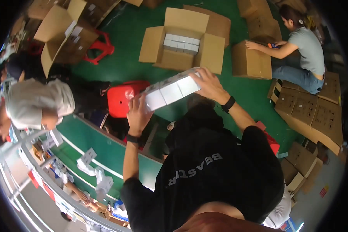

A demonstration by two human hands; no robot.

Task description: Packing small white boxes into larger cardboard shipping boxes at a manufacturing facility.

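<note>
Between my two hands is a row of small white boxes [171, 92], held up off the floor and tilted slightly. My left hand [138, 118] presses the row's left end, and my right hand [210, 84] grips its right end. Beyond them, an open cardboard carton [181, 18] stands on the green floor with its flaps spread. Several similar white boxes [181, 41] lie packed in rows inside it. A red plastic stool [119, 101] stands just past my left hand.
At the right, a seated person [306, 48] touches a closed carton [251, 62], near stacked cartons [307, 110]. Another person [40, 102] is at the left, by a green-topped conveyor bench [92, 135] with white pieces on it. Another open carton [63, 42] sits at upper left beside a red stool [101, 48].
</note>
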